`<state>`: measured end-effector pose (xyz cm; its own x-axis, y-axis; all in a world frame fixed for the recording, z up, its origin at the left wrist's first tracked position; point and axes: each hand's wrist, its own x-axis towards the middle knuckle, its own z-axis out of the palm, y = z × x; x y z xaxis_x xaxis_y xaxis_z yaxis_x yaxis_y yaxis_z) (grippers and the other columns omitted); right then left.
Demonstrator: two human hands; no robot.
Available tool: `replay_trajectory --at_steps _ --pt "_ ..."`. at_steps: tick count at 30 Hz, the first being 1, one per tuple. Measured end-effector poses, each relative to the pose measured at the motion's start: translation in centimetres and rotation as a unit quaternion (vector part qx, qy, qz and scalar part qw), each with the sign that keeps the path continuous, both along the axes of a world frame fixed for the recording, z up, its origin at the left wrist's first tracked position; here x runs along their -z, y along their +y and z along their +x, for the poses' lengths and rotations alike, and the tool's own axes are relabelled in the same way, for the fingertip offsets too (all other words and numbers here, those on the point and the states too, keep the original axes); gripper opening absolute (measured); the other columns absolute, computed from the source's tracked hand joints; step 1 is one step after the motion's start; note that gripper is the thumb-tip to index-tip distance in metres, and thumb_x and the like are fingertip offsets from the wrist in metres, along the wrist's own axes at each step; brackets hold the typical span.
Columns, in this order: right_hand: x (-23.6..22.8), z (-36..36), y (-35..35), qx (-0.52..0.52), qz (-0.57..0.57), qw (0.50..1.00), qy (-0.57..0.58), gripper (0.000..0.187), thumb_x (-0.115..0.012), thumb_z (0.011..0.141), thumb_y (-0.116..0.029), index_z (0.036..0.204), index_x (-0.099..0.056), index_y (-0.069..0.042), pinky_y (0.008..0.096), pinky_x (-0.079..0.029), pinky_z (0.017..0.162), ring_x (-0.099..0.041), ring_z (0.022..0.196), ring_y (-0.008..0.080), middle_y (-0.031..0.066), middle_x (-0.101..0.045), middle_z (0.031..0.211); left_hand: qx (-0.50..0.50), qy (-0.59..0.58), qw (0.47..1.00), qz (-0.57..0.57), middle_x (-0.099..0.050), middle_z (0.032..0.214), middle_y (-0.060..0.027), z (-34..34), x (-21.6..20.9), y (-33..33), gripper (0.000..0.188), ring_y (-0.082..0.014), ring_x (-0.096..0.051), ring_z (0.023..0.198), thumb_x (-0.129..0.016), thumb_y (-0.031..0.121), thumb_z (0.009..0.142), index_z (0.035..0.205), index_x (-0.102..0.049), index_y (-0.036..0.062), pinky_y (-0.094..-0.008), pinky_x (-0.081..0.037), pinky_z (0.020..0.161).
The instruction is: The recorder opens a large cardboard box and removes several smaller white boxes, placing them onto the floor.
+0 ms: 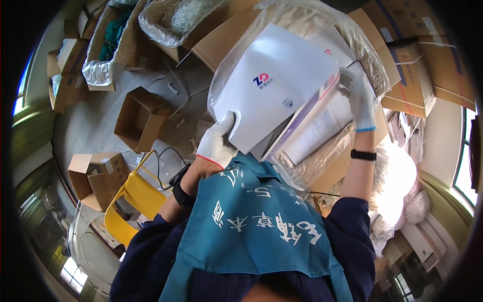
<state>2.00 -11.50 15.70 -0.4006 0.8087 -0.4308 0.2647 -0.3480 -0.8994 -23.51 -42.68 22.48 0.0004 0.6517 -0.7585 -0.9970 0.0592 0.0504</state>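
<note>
A large glossy white plastic panel (282,60), with a small logo and a notch at its lower edge, tilts up in front of me. My left hand (217,138), in a white knit glove with a red cuff, grips its lower left corner, thumb on the face. In a white glove with a blue cuff, my right hand (358,95) has its fingers curled at the top of a second white panel (312,108) edged in purple and red. Both panels are over a large carton (375,45) lined with clear plastic. The fingers behind the left panel edge are hidden.
Open cardboard boxes (141,118) stand on the floor at left, beside a yellow chair (133,201). Plastic-lined cartons (108,50) are at the far left. Strapped cartons (410,80) are stacked at right, above bundled clear plastic bags (397,186).
</note>
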Motion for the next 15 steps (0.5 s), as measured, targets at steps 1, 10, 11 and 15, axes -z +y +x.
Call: replay_trajectory --at_steps 1,10,11,15 --pt "1.7 -0.9 -0.1 0.02 -0.078 0.994 0.069 0.067 -0.039 0.104 -0.055 0.134 -0.056 0.002 0.0323 -0.047 0.097 -0.061 0.116 0.021 0.0117 -0.064 0.129 0.01 0.068 0.996 0.048 -0.061 0.125 -0.0152 -0.3 -0.7 -0.5 0.05 -0.0224 -0.062 0.111 -0.062 0.029 0.1 0.134 -0.048 -0.004 -0.0335 -0.053 0.091" --pt "3.9 -2.5 -9.3 -0.172 0.2 0.963 -0.059 0.052 -0.043 0.105 -0.039 0.13 -0.053 0.006 0.0361 -0.056 0.083 -0.064 0.099 0.0259 0.0148 -0.064 0.112 0.133 0.203 0.969 0.051 -0.064 0.059 -0.0086 -2.0 -3.6 -3.8 0.029 -0.0173 -0.057 0.043 -0.067 0.024 0.096 0.096 -0.067 -0.0045 -0.0267 -0.045 0.045" --pt "4.4 -1.3 -10.3 -0.074 0.107 0.992 -0.004 0.051 -0.044 0.104 -0.038 0.13 -0.053 0.005 0.0373 -0.056 0.083 -0.064 0.098 0.0274 0.0154 -0.065 0.111 0.196 0.249 0.946 0.074 -0.066 0.062 -0.0101 -2.3 -4.7 -4.7 0.028 -0.0173 -0.058 0.042 -0.067 0.023 0.096 0.089 -0.069 -0.004 -0.0273 -0.046 0.044" --pt "3.6 3.0 -14.5 0.302 -0.079 0.933 0.177 0.047 -0.049 0.102 -0.036 0.128 -0.055 0.002 0.0403 -0.056 0.082 -0.063 0.098 0.0301 0.0163 -0.065 0.11 0.255 0.314 0.906 0.123 -0.067 0.064 -0.0101 -2.9 -7.0 -8.6 0.029 -0.0124 -0.064 0.05 -0.067 0.021 0.095 0.088 -0.071 -0.0072 -0.0239 -0.047 0.045"
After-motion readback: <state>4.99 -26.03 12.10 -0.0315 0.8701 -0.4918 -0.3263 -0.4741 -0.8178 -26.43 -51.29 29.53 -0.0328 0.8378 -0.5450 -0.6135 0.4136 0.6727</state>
